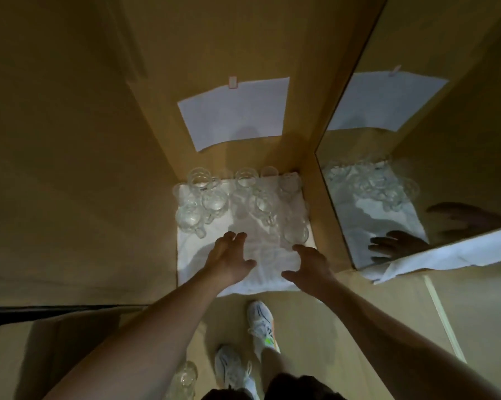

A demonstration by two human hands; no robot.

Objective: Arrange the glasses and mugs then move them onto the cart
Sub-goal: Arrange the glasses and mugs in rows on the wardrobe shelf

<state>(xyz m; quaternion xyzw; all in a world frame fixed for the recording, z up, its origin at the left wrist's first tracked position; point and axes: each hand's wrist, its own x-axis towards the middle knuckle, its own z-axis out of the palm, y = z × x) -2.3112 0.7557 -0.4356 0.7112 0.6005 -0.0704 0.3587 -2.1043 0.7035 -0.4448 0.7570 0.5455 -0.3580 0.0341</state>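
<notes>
A person reaches both bare arms down toward a white cloth (203,261) spread in a corner between tan walls, where a cluster of clear glass mugs and glasses stands. The left hand (229,258) hovers over the near half of the cloth with fingers loosely spread and slightly bent, holding nothing. The right hand (309,264) is stretched out beside it, thumb held apart and fingers relaxed, also holding nothing; its fingertips reach close to a clear glass (296,232) at the right edge of the cloth, though contact cannot be made out in the dim light. Between the two hands another glass (268,255) shows faintly on the cloth. On the left side of the cloth stand handled mugs (190,219), and at the back, against the wall, a row of glasses (245,178) runs across to the right corner. A white sheet of paper (234,111) is clipped to the wall above them. On the right, a mirror (445,157) repeats the cloth, the glassware and a hand. Lower down, the person's white sneakers (262,324) stand on the tan floor, and a further mug (185,376) sits near the left foot, well apart from the cloth.
</notes>
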